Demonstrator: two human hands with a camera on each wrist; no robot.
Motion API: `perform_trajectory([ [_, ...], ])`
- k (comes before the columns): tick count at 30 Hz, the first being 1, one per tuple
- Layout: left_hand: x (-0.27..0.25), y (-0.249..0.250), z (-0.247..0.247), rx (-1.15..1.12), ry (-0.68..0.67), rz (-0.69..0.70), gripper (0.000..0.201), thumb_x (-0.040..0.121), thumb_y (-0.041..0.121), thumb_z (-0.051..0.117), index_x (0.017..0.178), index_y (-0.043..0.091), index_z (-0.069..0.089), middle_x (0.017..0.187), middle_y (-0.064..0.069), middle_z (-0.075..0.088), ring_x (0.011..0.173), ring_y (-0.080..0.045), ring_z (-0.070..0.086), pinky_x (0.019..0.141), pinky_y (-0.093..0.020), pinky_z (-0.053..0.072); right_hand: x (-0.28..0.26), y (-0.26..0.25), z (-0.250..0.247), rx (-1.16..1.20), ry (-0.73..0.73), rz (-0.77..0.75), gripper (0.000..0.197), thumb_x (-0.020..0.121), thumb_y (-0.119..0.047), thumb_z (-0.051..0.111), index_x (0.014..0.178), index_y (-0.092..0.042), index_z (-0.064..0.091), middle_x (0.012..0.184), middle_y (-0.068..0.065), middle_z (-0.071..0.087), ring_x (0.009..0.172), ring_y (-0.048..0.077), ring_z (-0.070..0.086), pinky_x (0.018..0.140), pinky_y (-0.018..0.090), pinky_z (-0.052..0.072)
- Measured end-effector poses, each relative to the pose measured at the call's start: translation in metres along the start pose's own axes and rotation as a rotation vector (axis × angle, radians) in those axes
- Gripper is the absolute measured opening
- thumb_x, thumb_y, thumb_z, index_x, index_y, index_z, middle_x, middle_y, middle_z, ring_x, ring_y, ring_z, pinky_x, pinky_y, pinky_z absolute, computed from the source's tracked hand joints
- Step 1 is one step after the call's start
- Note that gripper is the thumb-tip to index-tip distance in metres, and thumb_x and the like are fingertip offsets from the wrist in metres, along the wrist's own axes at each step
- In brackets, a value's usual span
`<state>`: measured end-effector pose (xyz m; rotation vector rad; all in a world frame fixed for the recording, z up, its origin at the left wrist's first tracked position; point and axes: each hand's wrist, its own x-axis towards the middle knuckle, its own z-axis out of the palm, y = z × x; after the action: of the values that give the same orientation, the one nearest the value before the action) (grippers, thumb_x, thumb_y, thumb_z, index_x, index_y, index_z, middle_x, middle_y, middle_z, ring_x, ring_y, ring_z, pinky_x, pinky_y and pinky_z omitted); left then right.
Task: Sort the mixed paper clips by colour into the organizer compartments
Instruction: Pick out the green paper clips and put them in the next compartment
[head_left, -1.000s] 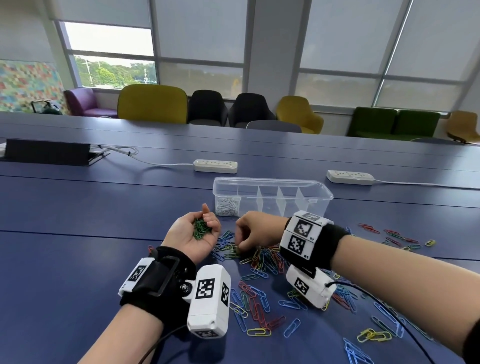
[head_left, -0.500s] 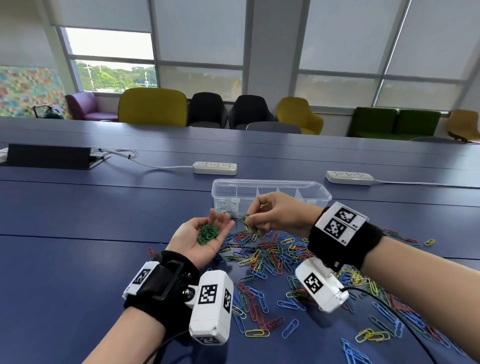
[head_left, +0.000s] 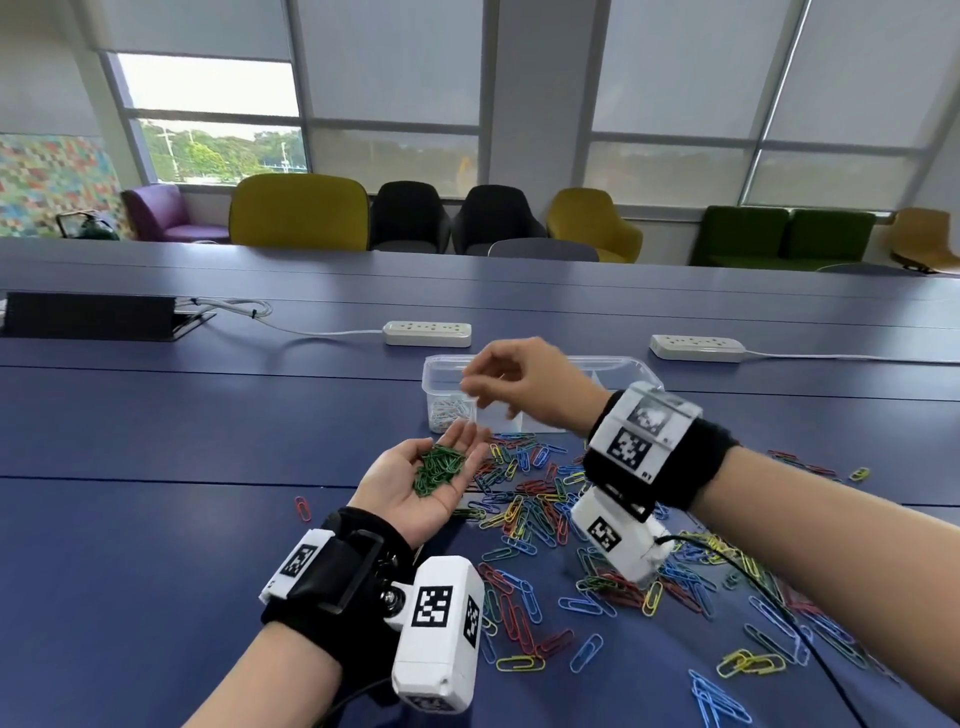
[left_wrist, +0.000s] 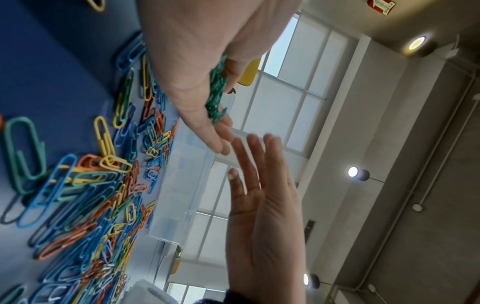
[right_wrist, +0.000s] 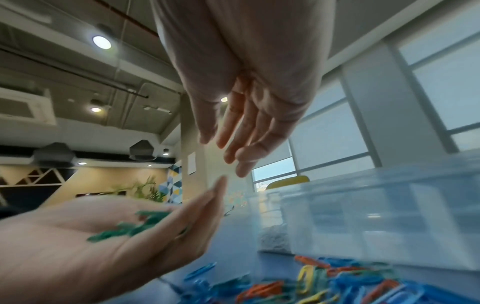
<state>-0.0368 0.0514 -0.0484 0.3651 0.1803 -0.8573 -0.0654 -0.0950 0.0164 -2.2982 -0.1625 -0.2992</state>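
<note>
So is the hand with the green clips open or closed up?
Open. The left hand lies palm up with its fingers stretched out flat, and the green clips rest loose in a little heap on the palm.

Bright, even daylight pours through the windows (head_left: 395, 104) at the back, one unshaded pane blown out white. Round ceiling lights (right_wrist: 101, 42) glare in both wrist views. Shadows on the table (head_left: 156, 415) are soft and faint. The right hand (head_left: 519, 382) smears with motion blur, its fingertips ghosted; the organizer (right_wrist: 376, 207) is a hazy streak up close. Wide-angle bending curves the window frames and table edges toward the borders.
</note>
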Motion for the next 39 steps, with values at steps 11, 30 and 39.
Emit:
perform_trajectory([
  [11, -0.003, 0.001, 0.006, 0.013, 0.092, 0.031, 0.033, 0.097, 0.01, 0.036, 0.073, -0.001, 0.056, 0.057, -0.007, 0.054, 0.039, -0.014, 0.053, 0.04, -0.02, 0.051, 0.007, 0.106, -0.073, -0.878, -0.233, 0.438, 0.117, 0.061, -0.069, 0.068, 0.149, -0.033, 0.0, 0.157, 0.004, 0.006, 0.143, 0.032, 0.007, 0.111, 0.059, 0.019],
  [30, 0.145, 0.009, 0.081, 1.312, 0.198, 0.492, 0.041, 0.102, 0.023, 0.027, 0.062, 0.017, 0.034, 0.049, 0.002, 0.033, 0.034, -0.007, 0.032, 0.043, -0.021, 0.025, 0.016, 0.13, -0.078, -0.805, -0.211, 0.408, 0.11, 0.065, -0.079, 0.054, 0.15, -0.032, 0.001, 0.159, -0.004, 0.005, 0.146, 0.029, 0.004, 0.112, 0.056, 0.015],
  [39, 0.155, 0.014, 0.068, 1.667, 0.231, 0.494, 0.036, 0.092, -0.01, 0.028, 0.07, 0.008, 0.051, 0.06, -0.004, 0.053, 0.049, -0.007, 0.052, 0.051, -0.012, 0.041, 0.017, 0.132, -0.076, -0.807, -0.217, 0.426, 0.11, 0.066, -0.079, 0.054, 0.149, -0.033, 0.0, 0.158, -0.004, 0.003, 0.145, 0.028, 0.003, 0.111, 0.058, 0.015],
])
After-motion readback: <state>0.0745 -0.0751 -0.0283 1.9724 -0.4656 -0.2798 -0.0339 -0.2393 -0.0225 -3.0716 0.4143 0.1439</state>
